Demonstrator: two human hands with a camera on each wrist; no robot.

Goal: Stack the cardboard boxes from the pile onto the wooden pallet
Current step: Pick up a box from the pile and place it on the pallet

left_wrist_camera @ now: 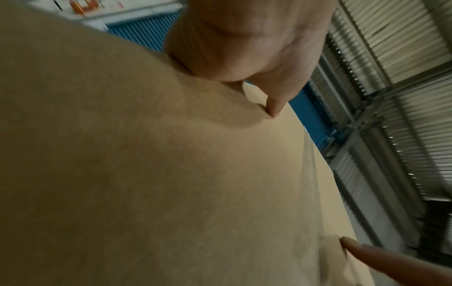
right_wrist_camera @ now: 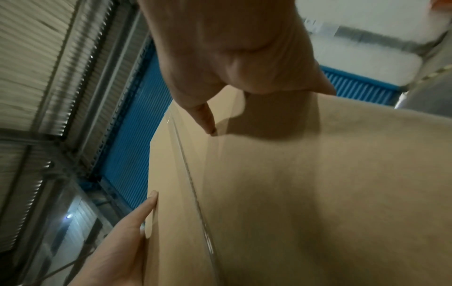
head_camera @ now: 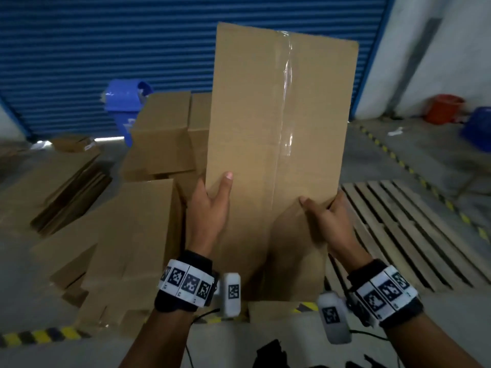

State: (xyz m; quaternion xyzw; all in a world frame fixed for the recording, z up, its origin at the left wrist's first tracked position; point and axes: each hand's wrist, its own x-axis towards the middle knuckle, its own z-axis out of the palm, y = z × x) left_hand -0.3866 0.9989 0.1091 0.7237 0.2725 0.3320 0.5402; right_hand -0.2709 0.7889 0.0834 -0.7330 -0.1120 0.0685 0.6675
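I hold a tall taped cardboard box (head_camera: 279, 128) upright in front of me, lifted off the pile. My left hand (head_camera: 210, 208) grips its left edge, thumb on the front face. My right hand (head_camera: 329, 224) grips the lower right corner, thumb on the front; the fingers behind are hidden. The pile of boxes (head_camera: 148, 208) lies to the left, and the wooden pallet (head_camera: 411, 229) lies on the floor to the right. In the left wrist view my left hand (left_wrist_camera: 244, 48) presses the box (left_wrist_camera: 146, 174). The right wrist view has my right hand (right_wrist_camera: 232, 48) on the box (right_wrist_camera: 293, 193).
Flattened cardboard (head_camera: 61, 187) lies on the floor at far left. A blue bin (head_camera: 125, 102) stands behind the pile by the blue roller door (head_camera: 106, 49). An orange bucket (head_camera: 443, 108) and a blue crate (head_camera: 478, 128) stand at the right wall. Yellow-black tape (head_camera: 39, 335) marks the floor.
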